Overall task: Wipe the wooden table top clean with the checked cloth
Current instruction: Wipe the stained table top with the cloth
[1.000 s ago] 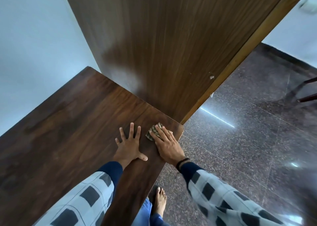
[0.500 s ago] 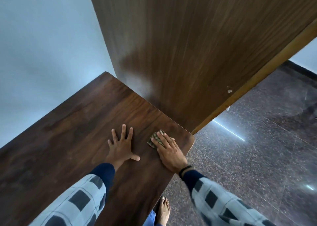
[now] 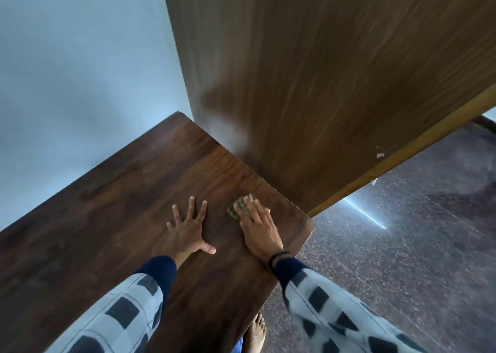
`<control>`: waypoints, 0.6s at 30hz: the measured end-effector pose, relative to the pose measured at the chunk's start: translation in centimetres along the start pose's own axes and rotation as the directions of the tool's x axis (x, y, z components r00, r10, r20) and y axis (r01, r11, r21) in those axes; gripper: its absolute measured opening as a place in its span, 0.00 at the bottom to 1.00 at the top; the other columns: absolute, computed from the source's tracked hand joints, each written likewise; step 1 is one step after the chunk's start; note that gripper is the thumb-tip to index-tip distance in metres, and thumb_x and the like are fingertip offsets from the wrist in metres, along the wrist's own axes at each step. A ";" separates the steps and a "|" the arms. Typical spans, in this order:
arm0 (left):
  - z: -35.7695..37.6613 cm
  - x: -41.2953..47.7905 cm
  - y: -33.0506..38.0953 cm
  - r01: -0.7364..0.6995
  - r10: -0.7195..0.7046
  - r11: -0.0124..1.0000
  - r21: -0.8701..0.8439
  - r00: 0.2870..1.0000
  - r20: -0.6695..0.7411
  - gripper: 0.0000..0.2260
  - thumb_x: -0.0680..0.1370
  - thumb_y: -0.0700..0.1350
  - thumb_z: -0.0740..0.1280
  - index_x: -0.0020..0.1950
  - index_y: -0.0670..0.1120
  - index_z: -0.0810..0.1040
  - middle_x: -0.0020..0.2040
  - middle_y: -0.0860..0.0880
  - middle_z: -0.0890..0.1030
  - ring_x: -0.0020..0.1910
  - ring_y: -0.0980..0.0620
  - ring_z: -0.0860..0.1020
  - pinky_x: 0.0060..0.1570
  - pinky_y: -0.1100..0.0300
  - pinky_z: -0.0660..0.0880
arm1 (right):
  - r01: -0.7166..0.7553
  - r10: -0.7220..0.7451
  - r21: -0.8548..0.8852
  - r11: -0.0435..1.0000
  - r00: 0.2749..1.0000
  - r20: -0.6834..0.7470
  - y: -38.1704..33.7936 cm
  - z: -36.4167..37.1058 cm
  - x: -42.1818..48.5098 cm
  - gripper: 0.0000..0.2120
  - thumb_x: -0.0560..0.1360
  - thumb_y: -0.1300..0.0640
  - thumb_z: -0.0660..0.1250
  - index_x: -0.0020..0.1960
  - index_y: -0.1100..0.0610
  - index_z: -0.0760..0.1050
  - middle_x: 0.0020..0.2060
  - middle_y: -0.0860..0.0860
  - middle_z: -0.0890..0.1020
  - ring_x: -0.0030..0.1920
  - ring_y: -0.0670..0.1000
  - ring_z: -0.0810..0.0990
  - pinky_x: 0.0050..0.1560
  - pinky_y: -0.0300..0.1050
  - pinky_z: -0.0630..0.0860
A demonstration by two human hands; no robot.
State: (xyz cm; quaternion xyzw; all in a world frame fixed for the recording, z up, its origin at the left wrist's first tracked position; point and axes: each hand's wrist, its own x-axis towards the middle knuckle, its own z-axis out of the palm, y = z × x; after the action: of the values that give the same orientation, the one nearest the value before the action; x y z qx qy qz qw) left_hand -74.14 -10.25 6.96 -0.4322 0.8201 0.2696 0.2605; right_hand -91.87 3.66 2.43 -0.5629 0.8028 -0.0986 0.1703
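Fingers of the right hand are pressing flat on the checked cloth, pinning the small folded pad against the wooden bench rather than gripping it. The cloth is lying under the fingertips, its folded edge peeking out beyond them and toward the left hand, close to the bench's rounded corner and the upright wooden panel just past it. The left hand is resting beside the right, palm down and fingers spread wide, holding nothing and apparently bracing. Soft, light and limp, the cloth is likely sliding easily on the smooth top, so flat downward pressure across its middle looks the surest hold; a pinch at one edge would probably let it unfold or bunch.
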 end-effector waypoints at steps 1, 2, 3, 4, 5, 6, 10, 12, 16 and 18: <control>0.1 0.0 0.0 -0.002 0.002 1.000 -0.004 1.000 0.000 0.64 0.62 0.62 0.80 0.80 0.58 0.33 0.78 0.51 0.28 0.76 0.30 0.32 0.72 0.29 0.52 | 0.095 -0.094 -0.033 0.995 0.995 0.036 0.2 0.2 -1.7 0.27 0.85 0.52 0.52 0.82 0.41 0.50 0.82 0.46 0.50 0.82 0.54 0.47 0.80 0.58 0.51; 0.1 -0.1 0.0 -0.005 0.005 1.000 -0.003 1.000 0.000 0.64 0.62 0.62 0.80 0.80 0.58 0.33 0.78 0.52 0.27 0.76 0.31 0.32 0.72 0.29 0.52 | 0.208 -0.205 -0.056 0.977 0.977 0.062 0.8 0.3 -3.6 0.28 0.85 0.52 0.52 0.82 0.41 0.48 0.82 0.47 0.50 0.82 0.54 0.47 0.80 0.57 0.51; 0.1 -0.2 0.0 -0.006 0.006 1.000 -0.004 1.000 0.000 0.64 0.63 0.62 0.80 0.80 0.59 0.33 0.78 0.52 0.27 0.76 0.31 0.32 0.73 0.29 0.52 | 0.336 -0.328 -0.086 0.938 0.940 0.096 1.6 0.3 -5.5 0.29 0.85 0.52 0.54 0.82 0.42 0.47 0.82 0.48 0.50 0.82 0.54 0.48 0.80 0.57 0.50; 0.2 -0.2 0.1 -0.006 0.006 1.000 -0.008 1.000 0.004 0.64 0.63 0.62 0.80 0.80 0.58 0.33 0.78 0.52 0.27 0.76 0.31 0.32 0.73 0.29 0.52 | 0.452 -0.433 -0.119 0.884 0.888 0.157 2.9 0.2 -7.0 0.31 0.84 0.51 0.57 0.82 0.42 0.47 0.82 0.49 0.52 0.82 0.55 0.50 0.79 0.58 0.51; 0.2 -0.2 0.1 -0.007 0.007 1.000 -0.010 1.000 0.008 0.64 0.63 0.62 0.80 0.80 0.58 0.32 0.78 0.51 0.27 0.76 0.31 0.31 0.73 0.29 0.51 | 0.538 -0.503 -0.147 0.830 0.837 0.216 4.3 0.1 -7.9 0.34 0.82 0.50 0.59 0.82 0.41 0.46 0.82 0.49 0.53 0.81 0.55 0.51 0.79 0.58 0.53; 0.1 -0.2 0.1 -0.007 0.007 1.000 -0.009 1.000 0.010 0.64 0.63 0.62 0.80 0.80 0.58 0.32 0.78 0.51 0.27 0.76 0.31 0.31 0.73 0.29 0.51 | 0.591 -0.541 -0.168 0.789 0.798 0.265 5.6 -0.3 -8.1 0.36 0.81 0.49 0.61 0.82 0.40 0.45 0.82 0.48 0.53 0.81 0.54 0.52 0.78 0.58 0.56; -0.1 -0.1 0.0 0.001 -0.001 1.000 0.008 1.000 -0.002 0.65 0.63 0.63 0.80 0.80 0.57 0.32 0.78 0.50 0.27 0.76 0.30 0.32 0.72 0.29 0.52 | 0.605 -0.510 -0.199 0.771 0.773 0.377 7.2 -3.2 -4.0 0.35 0.82 0.51 0.59 0.81 0.39 0.43 0.82 0.47 0.47 0.81 0.52 0.46 0.79 0.56 0.49; -0.2 0.0 0.0 -0.002 0.002 1.000 0.008 1.000 0.002 0.65 0.63 0.63 0.79 0.80 0.57 0.31 0.78 0.50 0.27 0.76 0.30 0.32 0.72 0.29 0.52 | 0.446 -0.385 -0.157 0.881 0.870 0.307 5.7 -4.2 -1.4 0.28 0.85 0.51 0.51 0.82 0.40 0.44 0.82 0.45 0.45 0.81 0.49 0.41 0.80 0.53 0.44; -0.2 0.1 -0.1 -0.011 0.011 1.000 0.007 1.000 0.000 0.64 0.63 0.62 0.80 0.80 0.57 0.32 0.78 0.50 0.27 0.76 0.30 0.32 0.72 0.29 0.51 | 0.007 -0.003 -0.077 0.997 0.998 0.056 1.3 -2.8 1.3 0.24 0.85 0.48 0.50 0.81 0.40 0.55 0.81 0.45 0.54 0.81 0.51 0.51 0.78 0.59 0.58; 0.0 0.0 -0.3 -0.015 0.015 1.000 -0.005 1.000 0.003 0.64 0.63 0.62 0.80 0.80 0.57 0.32 0.78 0.51 0.26 0.75 0.30 0.31 0.72 0.29 0.50 | 0.056 -0.058 -0.101 0.993 0.998 -0.015 -0.3 -0.7 -0.4 0.24 0.84 0.49 0.54 0.80 0.42 0.59 0.81 0.47 0.58 0.80 0.53 0.57 0.75 0.59 0.65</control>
State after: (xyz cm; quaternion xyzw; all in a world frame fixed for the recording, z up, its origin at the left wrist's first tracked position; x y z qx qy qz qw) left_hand -73.89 -10.34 6.90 -0.4262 0.8224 0.2743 0.2585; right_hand -91.78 3.88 3.20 -0.5926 0.7917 -0.0680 0.1320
